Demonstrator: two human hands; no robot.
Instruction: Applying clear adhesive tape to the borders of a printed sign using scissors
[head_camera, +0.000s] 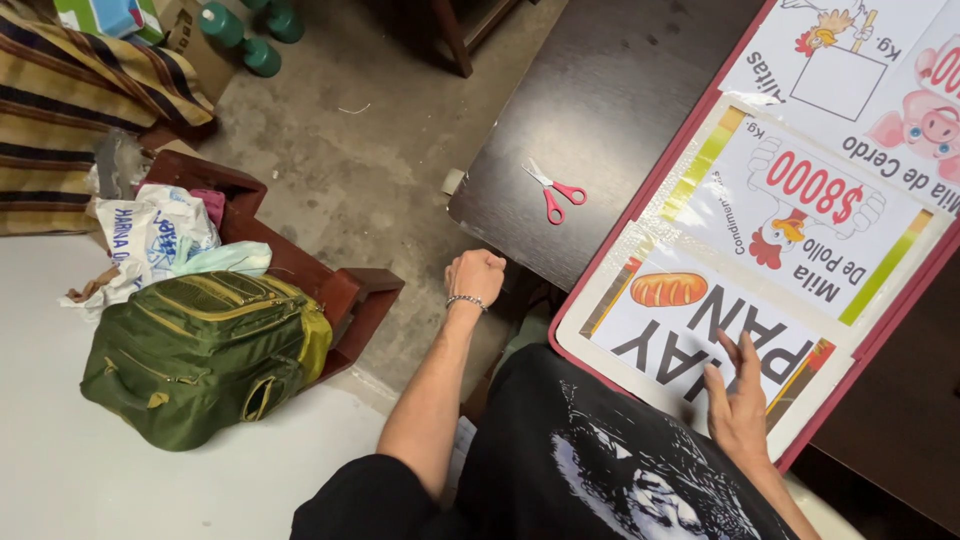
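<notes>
Lowest in the frame, at the lower right, the right hand (741, 408) lies palm down on the near end of the sign (700, 330), a white printed sheet with a bread loaf picture on it. Its fingers (751, 356) are open and spread flat on the big dark letters, gripping nothing. The sign rests on a red-edged board (640, 205) that runs diagonally up to the upper right corner of the frame over the dark tabletop (600, 90). The step in hand looks like pressing or smoothing this sheet down against the board. The left hand (477, 276), mid-frame, is closed into a fist just off the near corner of the tabletop; whether anything small sits inside it cannot be told. Further up, red scissors (553, 192) lie shut on the bare tabletop, left of the board and apart from both hands. Any cutting would call for the left hand to open and reach up to them while the right hand holds the sheet still. At the left of the frame, a green backpack (200, 350) sits well apart on a pale surface.
</notes>
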